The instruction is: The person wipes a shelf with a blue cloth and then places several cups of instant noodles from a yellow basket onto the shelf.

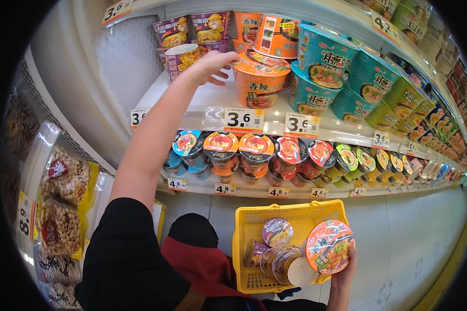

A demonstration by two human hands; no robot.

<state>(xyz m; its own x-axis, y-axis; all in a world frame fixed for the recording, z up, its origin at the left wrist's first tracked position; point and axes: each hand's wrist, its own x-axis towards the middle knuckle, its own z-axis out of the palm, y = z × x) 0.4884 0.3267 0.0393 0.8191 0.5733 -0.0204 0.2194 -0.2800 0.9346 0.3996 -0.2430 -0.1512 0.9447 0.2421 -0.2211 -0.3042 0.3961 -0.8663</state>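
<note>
My left hand (218, 68) reaches over the upper shelf with its fingers apart. Its fingertips are at the left edge of an orange instant-noodle bowl (260, 87), which stands upright; whether they touch it is hard to tell. In my right hand (348, 268) is another orange noodle bowl (330, 247), its printed lid facing up, above the right side of a yellow plastic shopping basket (243, 212). Inside the basket lie several noodle cups, among them a purple-lidded cup (277, 232) and one tipped cup with a white base (301, 272).
Purple noodle cups (211, 26) stand behind my left hand, with one cup (182, 60) nearer the front. Teal noodle bowls (325, 58) are stacked to the right. Smaller cups (221, 145) line the lower shelf. Bagged peanuts (60, 229) sit on a rack at left. Price tags (244, 119) edge the shelves.
</note>
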